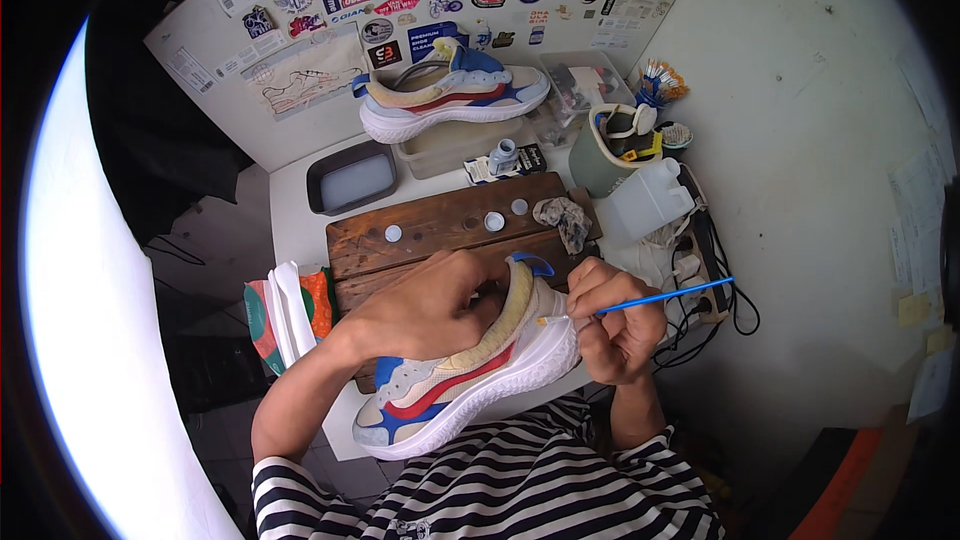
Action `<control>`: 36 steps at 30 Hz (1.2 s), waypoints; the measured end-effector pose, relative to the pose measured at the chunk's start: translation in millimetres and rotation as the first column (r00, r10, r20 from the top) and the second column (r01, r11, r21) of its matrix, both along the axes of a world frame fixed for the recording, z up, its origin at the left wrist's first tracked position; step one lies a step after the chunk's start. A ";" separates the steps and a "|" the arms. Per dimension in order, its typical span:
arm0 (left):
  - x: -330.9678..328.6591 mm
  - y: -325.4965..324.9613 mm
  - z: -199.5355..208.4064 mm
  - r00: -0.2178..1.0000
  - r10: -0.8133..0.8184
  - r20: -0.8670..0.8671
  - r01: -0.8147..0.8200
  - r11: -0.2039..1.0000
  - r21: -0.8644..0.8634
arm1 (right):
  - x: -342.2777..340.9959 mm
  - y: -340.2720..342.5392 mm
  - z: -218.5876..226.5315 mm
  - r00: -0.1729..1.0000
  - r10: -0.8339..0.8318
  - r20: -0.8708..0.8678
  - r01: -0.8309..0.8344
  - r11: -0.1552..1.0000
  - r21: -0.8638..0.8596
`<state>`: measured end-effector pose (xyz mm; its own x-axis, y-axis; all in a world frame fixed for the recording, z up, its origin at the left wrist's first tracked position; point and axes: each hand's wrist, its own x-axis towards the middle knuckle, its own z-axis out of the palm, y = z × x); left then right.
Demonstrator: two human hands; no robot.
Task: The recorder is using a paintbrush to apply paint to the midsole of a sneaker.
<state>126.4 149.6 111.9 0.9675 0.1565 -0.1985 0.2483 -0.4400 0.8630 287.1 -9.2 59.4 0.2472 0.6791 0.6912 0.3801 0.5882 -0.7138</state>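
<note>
A beige sneaker with red and blue panels and a white sole is tilted over the near edge of the table, its toe toward the lower left. My left hand grips it at the collar, fingers reaching into the opening and partly hidden there. In my right hand is a thin blue-handled paintbrush, pinched between the fingers. Its bristles meet the white heel area just above the sole; whether they press on it is hard to make out.
Behind the wooden board a matching sneaker rests on a plastic container. Around are a grey tray of liquid, small bottle, crumpled rag, white jug, green bin, brushes and tissue pack.
</note>
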 end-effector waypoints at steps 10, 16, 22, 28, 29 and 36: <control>1.2 -1.3 -0.8 1.000 0.010 0.006 -0.009 1.000 -0.009 | -2.0 -0.4 -1.6 1.000 0.014 -0.001 -0.014 1.000 -0.007; 1.9 -0.3 -1.0 1.000 -0.009 -0.016 0.009 1.000 -0.008 | -6.8 0.4 4.7 0.989 0.108 0.099 -0.110 0.994 0.018; -1.2 -3.0 -9.3 0.996 0.037 0.082 -0.033 0.999 -0.041 | 1.5 -1.6 -1.6 1.000 0.006 0.014 -0.006 1.000 0.022; -1.9 0.6 -5.5 1.000 -0.007 0.005 0.007 0.999 -0.031 | -3.1 -1.8 4.0 0.993 0.107 0.054 -0.109 0.994 0.023; -2.3 0.7 -5.4 1.000 -0.007 0.014 0.008 0.999 -0.035 | -2.1 -1.4 2.7 0.994 0.093 0.064 -0.093 0.996 0.000; -4.7 -0.2 -5.8 1.000 0.016 0.004 -0.016 0.999 -0.031 | -2.2 1.2 -3.6 0.997 0.078 -0.021 -0.078 0.997 0.030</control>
<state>121.7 149.4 106.1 0.9657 0.1658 -0.1998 0.2516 -0.4086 0.8774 284.9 -8.0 55.7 0.2098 0.6764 0.7060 0.3164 0.6363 -0.7036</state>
